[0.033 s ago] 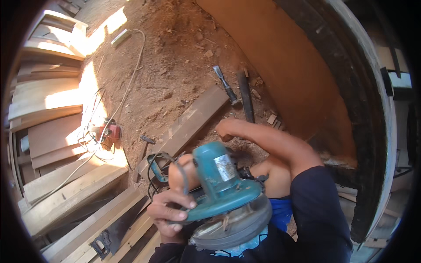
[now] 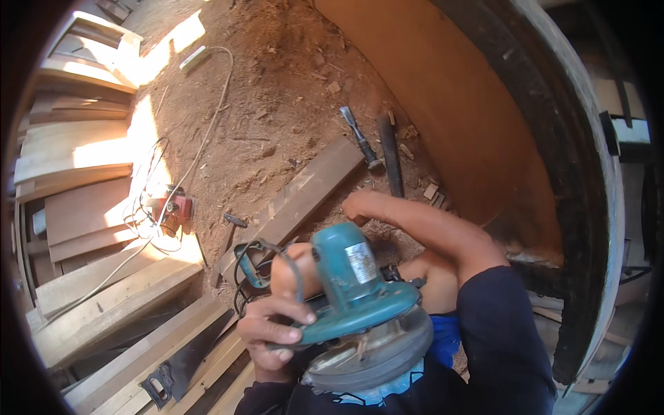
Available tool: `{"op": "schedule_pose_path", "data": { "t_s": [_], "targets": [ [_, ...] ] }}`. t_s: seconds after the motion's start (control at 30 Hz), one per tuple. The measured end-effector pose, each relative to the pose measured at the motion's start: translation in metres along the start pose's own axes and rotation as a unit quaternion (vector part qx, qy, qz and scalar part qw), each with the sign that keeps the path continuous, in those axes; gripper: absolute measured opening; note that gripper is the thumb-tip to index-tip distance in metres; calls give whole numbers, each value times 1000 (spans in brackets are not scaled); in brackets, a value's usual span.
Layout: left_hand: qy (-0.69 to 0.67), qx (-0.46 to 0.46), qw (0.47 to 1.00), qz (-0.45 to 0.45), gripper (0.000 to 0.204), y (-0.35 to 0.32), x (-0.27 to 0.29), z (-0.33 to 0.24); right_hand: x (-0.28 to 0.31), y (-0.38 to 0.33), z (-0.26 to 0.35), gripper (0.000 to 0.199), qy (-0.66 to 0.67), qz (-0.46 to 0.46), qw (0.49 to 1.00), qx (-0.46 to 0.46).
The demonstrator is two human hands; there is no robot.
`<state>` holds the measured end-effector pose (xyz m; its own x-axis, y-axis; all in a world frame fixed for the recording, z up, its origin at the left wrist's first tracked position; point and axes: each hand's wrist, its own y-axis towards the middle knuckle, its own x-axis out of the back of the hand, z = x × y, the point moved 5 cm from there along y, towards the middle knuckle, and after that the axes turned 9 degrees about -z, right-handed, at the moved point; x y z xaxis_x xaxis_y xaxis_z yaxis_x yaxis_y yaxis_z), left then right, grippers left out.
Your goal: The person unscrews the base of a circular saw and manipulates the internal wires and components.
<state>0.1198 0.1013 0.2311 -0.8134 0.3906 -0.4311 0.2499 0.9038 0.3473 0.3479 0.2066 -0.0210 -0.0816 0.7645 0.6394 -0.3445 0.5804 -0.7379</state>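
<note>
My left hand (image 2: pixel 270 335), at the lower middle, grips the rim side of a teal circular saw (image 2: pixel 346 270), its fingers closed around the edge. The saw rests close against my body, motor housing pointing up and a grey rounded guard (image 2: pixel 373 356) below. Beyond the saw is my right hand (image 2: pixel 357 205), its forearm reaching in from the right. Its fingers are curled closed; anything inside them is hidden. Just past that hand lie a chisel (image 2: pixel 360 137) and a dark bar (image 2: pixel 390 155). A long wooden beam (image 2: pixel 297 197) runs diagonally beside it.
A hammer (image 2: pixel 232 228) lies left of the beam. Near the boards, a red power tool (image 2: pixel 176 206) sits among loose cords. Stacked planks (image 2: pixel 117 304) line the left, with a handsaw (image 2: pixel 162 384) on them. A large curved brown panel (image 2: pixel 456 104) stands at right. Sawdust covers the ground.
</note>
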Motion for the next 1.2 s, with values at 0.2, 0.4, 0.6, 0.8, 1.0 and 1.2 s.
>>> {"op": "schedule_pose_path", "data": {
  "t_s": [0.2,0.4,0.6,0.8,1.0,1.2],
  "targets": [
    [11,37,998,-42,29,18,11,3,-39,-21,16,43,87,-70,992,63],
    [-97,112,981,-125,27,30,25,-2,-50,-25,12,44,56,16,998,30],
    [-135,100,981,-94,29,12,40,-7,-31,-23,7,45,38,62,997,-6],
    [-148,80,984,-57,29,19,34,1,25,-44,-20,46,56,99,992,-60],
    [-112,49,992,-20,31,24,18,21,144,-200,-22,42,115,-312,905,-265],
    [-74,61,995,17,37,33,-7,33,120,-377,50,38,232,-632,734,-90]
  ]
}}
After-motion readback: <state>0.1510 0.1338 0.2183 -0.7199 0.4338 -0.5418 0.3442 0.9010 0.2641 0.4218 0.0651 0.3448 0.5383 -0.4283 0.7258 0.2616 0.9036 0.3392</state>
